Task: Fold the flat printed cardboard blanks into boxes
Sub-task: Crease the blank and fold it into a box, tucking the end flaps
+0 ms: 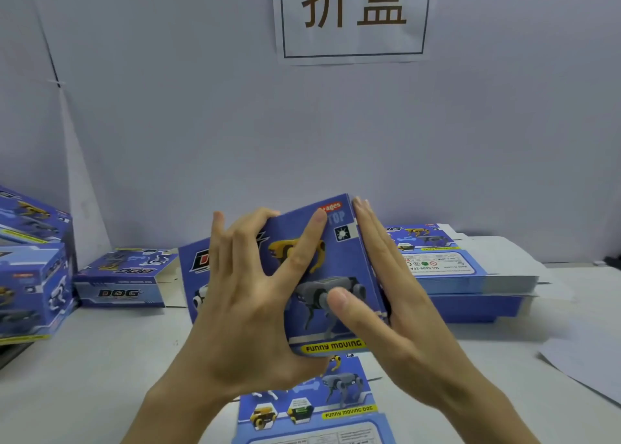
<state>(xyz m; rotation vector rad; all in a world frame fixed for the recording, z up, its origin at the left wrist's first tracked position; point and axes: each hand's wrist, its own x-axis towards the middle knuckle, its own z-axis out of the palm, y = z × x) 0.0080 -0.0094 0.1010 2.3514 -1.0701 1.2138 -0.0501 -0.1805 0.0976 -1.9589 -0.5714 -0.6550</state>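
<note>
A blue printed box [339, 262] with yellow and grey robot dogs on its face is held up above the table between both hands. My left hand [248, 309] grips its left side, fingers spread over the front. Against the box's right side presses my right hand [386, 309], flat, thumb on the front face. A flat blank [312, 406] lies on the table under my wrists. A stack of flat blanks [470, 272] sits at the right.
Folded boxes [30, 268] are piled at the left edge, and one box [124, 279] lies on its side with an end flap open. A paper sign [353, 16] hangs on the wall behind. White sheets [584, 359] lie at the right on the white table [100, 359].
</note>
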